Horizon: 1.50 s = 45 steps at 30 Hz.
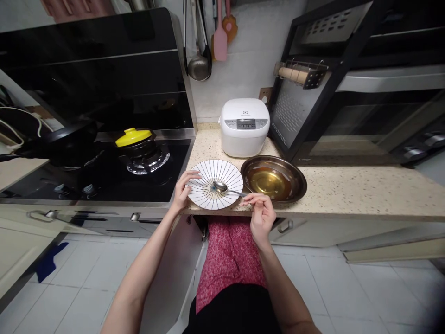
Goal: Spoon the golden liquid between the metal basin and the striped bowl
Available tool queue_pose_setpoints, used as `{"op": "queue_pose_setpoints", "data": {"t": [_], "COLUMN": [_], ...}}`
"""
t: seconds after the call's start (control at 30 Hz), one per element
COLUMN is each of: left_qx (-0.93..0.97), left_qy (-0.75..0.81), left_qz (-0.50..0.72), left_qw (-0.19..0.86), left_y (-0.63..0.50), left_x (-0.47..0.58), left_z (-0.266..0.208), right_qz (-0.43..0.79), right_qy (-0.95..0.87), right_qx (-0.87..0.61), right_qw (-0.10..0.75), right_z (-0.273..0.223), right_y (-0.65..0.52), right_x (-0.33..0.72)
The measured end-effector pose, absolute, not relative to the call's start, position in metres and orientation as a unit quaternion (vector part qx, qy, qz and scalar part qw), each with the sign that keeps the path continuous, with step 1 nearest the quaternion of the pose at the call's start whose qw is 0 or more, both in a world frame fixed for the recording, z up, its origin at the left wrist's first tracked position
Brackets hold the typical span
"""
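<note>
A white plate point(203, 195) with dark radiating lines lies near the counter's front edge. My left hand point(182, 189) is at the plate's left rim, its fingers reaching over the rim and the thumb apart from them. My right hand point(261, 212) grips the handle end of a metal spoon point(220, 186); its bowl is over the middle of the plate. Whether the spoon's bowl touches the plate, I cannot tell. Just right of the plate stands a wide brownish metal bowl point(301, 182) with a shiny golden-looking inside.
Behind the plate stands a white rice cooker point(245, 139). To the left, the black gas stove point(167, 185) bears a yellow-lidded pot point(133, 137) and a dark wok point(71, 139). A black rack point(295, 116) rises at right. A cabinet door point(170, 264) hangs open below.
</note>
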<state>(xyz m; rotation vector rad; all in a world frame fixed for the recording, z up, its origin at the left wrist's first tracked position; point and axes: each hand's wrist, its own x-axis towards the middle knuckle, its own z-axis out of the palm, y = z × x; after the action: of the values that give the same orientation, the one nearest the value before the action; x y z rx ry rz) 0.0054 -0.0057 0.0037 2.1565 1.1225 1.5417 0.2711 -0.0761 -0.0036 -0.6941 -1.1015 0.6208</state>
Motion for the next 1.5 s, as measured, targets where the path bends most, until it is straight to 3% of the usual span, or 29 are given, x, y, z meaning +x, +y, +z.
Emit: {"op": "queue_pose_setpoints", "data": {"t": [0.83, 1.13, 1.5], "left_qx": [0.739, 0.74, 0.741], "left_qy": [0.368, 0.379, 0.37], "left_qz": [0.543, 0.536, 0.54], "left_qw": [0.155, 0.147, 0.149], "left_y": [-0.006, -0.006, -0.005], "left_x": [0.006, 0.006, 0.005], "left_z": [0.005, 0.005, 0.004], "right_qz": [0.118, 0.042, -0.049], "right_qy": [-0.433, -0.535, -0.718], "right_qx": [-0.387, -0.394, -0.305], "right_qw": [0.805, 0.746, 0.624], "right_z": [0.011, -0.002, -0.002], "right_y": [-0.068, -0.063, -0.062], "right_x": [0.315, 0.317, 0.318]}}
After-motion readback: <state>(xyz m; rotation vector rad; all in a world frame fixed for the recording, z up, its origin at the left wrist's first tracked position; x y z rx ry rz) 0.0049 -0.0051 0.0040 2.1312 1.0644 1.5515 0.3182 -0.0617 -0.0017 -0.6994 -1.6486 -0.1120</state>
